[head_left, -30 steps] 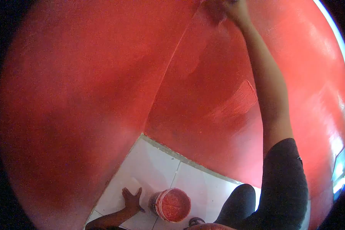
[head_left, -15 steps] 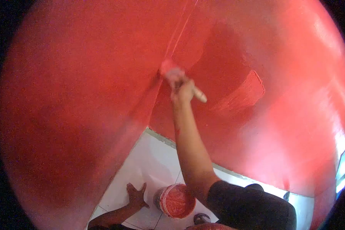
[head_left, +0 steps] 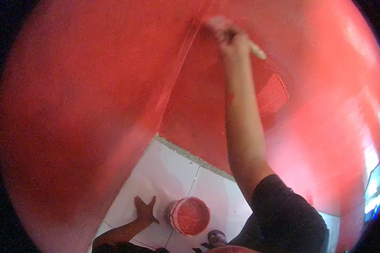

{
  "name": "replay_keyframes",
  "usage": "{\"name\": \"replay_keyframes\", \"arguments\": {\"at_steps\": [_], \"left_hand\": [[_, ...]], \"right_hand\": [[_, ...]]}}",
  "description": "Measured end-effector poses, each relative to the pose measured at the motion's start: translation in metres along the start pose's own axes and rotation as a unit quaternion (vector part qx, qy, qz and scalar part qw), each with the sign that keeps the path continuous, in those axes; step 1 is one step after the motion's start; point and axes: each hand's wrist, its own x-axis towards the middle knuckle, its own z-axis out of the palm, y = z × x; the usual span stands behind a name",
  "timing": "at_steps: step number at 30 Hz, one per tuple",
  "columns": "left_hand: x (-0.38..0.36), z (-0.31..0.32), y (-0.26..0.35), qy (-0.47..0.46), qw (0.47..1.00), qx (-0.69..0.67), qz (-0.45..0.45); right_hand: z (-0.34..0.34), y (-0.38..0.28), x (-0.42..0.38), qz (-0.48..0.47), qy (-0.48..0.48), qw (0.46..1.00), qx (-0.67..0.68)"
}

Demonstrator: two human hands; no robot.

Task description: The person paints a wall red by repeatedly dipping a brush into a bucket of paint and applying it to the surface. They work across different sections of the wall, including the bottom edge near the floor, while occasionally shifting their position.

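High near the corner of the red wall [head_left: 198,84], my right hand [head_left: 235,40] is wrapped round a paintbrush [head_left: 257,51]. The pale handle sticks out to the lower right, and the blurred bristle end is at or close to the wall beside the corner line. Low on the left, my left hand [head_left: 145,209] hangs over the floor with its fingers spread and nothing in them. To its right stands a bucket [head_left: 169,214] with red paint [head_left: 192,216] inside. A thick, textured patch of paint [head_left: 275,95] marks the wall right of my forearm.
White floor tiles [head_left: 169,166] meet the walls along a greyish, unpainted strip [head_left: 194,158]. A foot [head_left: 216,237] shows just right of the bucket. At the far right edge is a bright, bluish panel [head_left: 375,185].
My right hand has moved up and to the right with the paintbrush, from lower on the corner line. My left hand keeps its spread shape. The view has shifted slightly.
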Motion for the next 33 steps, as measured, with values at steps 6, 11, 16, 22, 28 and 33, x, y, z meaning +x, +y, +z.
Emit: {"name": "replay_keyframes", "arguments": {"at_steps": [6, 11, 16, 22, 28, 33], "left_hand": [[0.000, -0.002, 0.001, -0.010, 0.999, 0.031, -0.001], [0.002, 0.003, -0.001, -0.011, 0.999, 0.032, -0.004], [0.001, 0.008, -0.004, -0.002, 1.000, 0.015, 0.005], [0.001, -0.001, 0.006, -0.022, 0.999, 0.035, -0.003], [-0.002, -0.008, 0.000, -0.035, 0.999, 0.037, -0.011], [-0.003, 0.007, -0.008, 0.010, 1.000, 0.010, 0.006]], "right_hand": [[0.014, 0.024, -0.005, -0.048, -0.048, 0.993, 0.102], [-0.129, 0.185, -0.143, 0.099, 0.223, 0.966, 0.088], [-0.190, 0.235, -0.155, 0.201, 0.224, 0.954, -0.014], [0.004, 0.030, -0.045, 0.049, 0.092, 0.995, -0.013], [0.025, 0.004, -0.024, -0.135, -0.128, 0.983, 0.000], [-0.108, 0.194, -0.180, 0.107, 0.167, 0.969, 0.145]]}}
